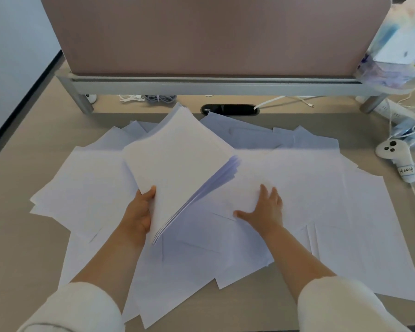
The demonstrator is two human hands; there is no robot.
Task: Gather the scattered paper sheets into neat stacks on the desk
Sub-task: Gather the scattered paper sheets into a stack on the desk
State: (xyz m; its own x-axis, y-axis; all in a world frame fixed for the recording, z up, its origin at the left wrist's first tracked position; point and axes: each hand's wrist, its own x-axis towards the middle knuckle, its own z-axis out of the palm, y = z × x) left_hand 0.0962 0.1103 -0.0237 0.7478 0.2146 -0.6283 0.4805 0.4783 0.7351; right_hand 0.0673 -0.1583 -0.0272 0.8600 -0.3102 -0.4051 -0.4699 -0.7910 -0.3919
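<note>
A stack of sheets is held tilted above the desk by the left hand, thumb on top and fingers clamped on its lower edge; the right hand is laid flat, fingers spread apart, on the loose sheets scattered across the desk; a white controller is seen at the right, apart from the sheets.

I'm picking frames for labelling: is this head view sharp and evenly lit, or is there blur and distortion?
Head view: the upper right corner is blurred, so the clutter there is unreadable; the screen and desk edge bow from the wide lens; the held stack shows soft motion blur and shades the sheets beneath.
</note>
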